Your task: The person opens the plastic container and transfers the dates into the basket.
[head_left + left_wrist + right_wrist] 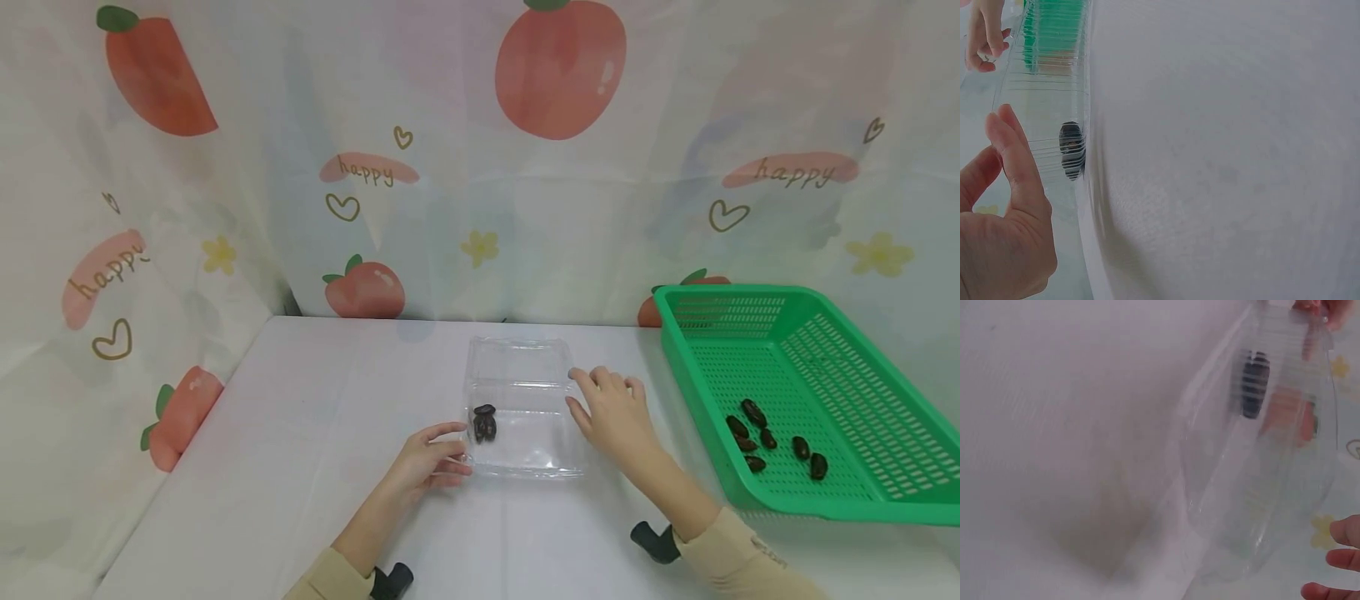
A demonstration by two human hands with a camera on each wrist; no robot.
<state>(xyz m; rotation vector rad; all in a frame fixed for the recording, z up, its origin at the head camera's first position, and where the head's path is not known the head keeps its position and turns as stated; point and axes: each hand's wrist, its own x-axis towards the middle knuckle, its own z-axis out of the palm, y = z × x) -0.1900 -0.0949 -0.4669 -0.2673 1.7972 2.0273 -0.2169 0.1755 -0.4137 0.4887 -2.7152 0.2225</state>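
Note:
A clear plastic clamshell box [528,433] lies on the white table with its lid [517,360] folded back, away from me. Small, dark, glossy oval pieces that look like dates [485,427] sit together at the box's left side. My left hand [427,462] is at that side, its thumb and fingers holding the box's edge [1016,81]. By the right edge is my right hand [617,417], with fingers spread and slightly bent and nothing held. In the right wrist view, its fingertips [1335,556] appear apart from the box.
A green plastic basket [697,417] stands on the right, with several more of the dark oval pieces [753,412] on its floor. A printed curtain [450,200] hangs behind the table [360,400] and along its left side.

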